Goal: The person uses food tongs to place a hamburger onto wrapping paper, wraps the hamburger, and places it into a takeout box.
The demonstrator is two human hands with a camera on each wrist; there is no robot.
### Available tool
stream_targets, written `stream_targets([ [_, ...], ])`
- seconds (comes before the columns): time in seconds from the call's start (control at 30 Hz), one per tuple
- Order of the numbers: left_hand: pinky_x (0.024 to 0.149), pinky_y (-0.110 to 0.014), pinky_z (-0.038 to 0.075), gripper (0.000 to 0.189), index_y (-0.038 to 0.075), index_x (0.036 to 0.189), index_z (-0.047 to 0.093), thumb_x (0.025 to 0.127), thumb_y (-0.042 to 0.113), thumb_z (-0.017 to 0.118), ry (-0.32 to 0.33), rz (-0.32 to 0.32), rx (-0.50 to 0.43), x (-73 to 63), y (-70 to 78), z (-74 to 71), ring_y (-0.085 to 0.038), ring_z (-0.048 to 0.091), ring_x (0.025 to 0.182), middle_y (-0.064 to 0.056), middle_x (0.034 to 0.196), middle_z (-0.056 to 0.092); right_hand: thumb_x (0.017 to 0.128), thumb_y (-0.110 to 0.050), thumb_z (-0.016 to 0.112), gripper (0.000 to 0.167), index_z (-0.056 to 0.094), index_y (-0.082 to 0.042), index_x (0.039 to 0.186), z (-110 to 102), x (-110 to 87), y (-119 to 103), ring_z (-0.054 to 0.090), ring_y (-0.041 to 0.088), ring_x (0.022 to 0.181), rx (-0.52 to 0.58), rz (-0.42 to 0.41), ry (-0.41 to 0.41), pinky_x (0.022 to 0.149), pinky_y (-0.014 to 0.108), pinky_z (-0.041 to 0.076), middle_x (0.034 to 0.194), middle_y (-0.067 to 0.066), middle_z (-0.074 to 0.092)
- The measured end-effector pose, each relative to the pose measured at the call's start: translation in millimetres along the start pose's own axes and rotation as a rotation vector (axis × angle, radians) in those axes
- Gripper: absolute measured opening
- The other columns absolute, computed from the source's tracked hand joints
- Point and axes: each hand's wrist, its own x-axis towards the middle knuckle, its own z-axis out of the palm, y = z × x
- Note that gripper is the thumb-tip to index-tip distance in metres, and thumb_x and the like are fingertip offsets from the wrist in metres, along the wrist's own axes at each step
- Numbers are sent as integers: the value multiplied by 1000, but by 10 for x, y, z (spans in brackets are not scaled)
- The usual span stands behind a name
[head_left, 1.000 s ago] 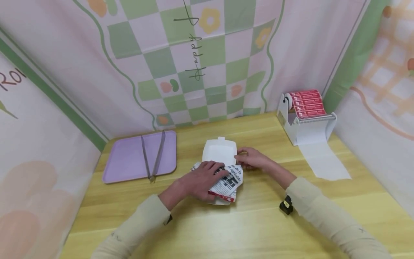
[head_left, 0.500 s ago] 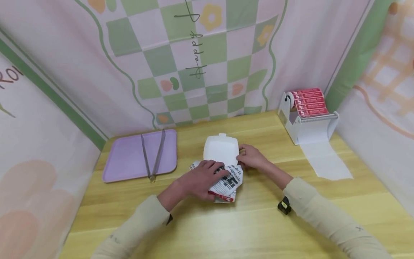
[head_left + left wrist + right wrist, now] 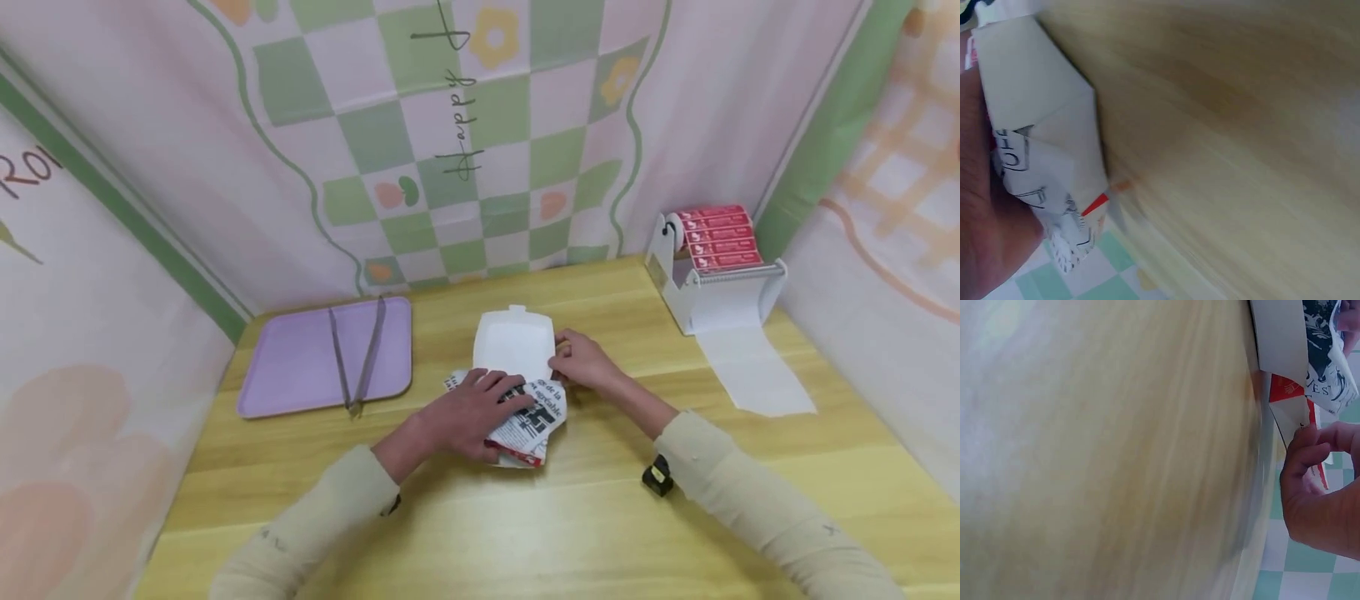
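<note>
A white burger box (image 3: 513, 340) stands near the middle of the table with its lid folded back, away from the person. Newsprint-patterned wrapping paper (image 3: 534, 418) covers its base; what lies inside the paper is hidden. From the left, the left hand (image 3: 471, 414) holds the paper and box, fingers over the top and thumb by the front side. The right hand (image 3: 585, 360) pinches the box near the lid's right edge. In the right wrist view, its thumb and finger meet at a red-and-white card side (image 3: 1290, 403) of the box.
A purple tray (image 3: 288, 367) with metal tongs (image 3: 366, 367) on it lies at the left. At the back right stands a label dispenser (image 3: 716, 279) with a red-printed roll and a white strip hanging out. Printed curtains (image 3: 472, 200) enclose the wooden table (image 3: 570, 533).
The right hand and the lid have shifted slightly away from the person. The paper's right corner has moved a little. The left hand stays on the paper.
</note>
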Motion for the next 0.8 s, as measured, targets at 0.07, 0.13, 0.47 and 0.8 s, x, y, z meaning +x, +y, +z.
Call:
stream_targets([
  [0.07, 117, -52, 33, 90, 30, 156, 21, 84, 60, 65, -24, -10, -42, -34, 14, -52, -26, 29, 146, -3, 164, 23, 90, -11, 60, 53, 43, 5, 137, 10, 5, -1, 65, 24, 85, -8, -5, 10, 69, 28, 53, 112, 23, 66],
  [0.13, 118, -57, 30, 88, 33, 157, 17, 87, 60, 62, -42, -24, -98, -76, 47, -121, -27, 22, 151, -1, 166, 18, 90, -13, 58, 53, 41, 4, 137, 18, 23, 2, 64, 30, 99, 4, -20, 13, 77, 31, 54, 124, 27, 61],
  [0.47, 121, -55, 27, 63, 39, 158, 21, 101, 65, 25, 73, -3, -25, -56, 311, 16, -28, 11, 156, 4, 169, 13, 87, 5, 47, 69, 21, -3, 151, 7, 92, -45, 57, 34, 117, 384, -94, 7, 91, 27, 54, 142, 34, 48],
  [0.8, 122, -57, 24, 60, 41, 157, 23, 101, 63, 31, 103, -7, -19, -54, 257, 41, -27, 9, 156, 5, 168, 14, 93, 3, 52, 31, 46, 4, 124, -24, -61, -367, 60, 29, 104, 173, -566, -73, 76, 29, 56, 128, 25, 55],
])
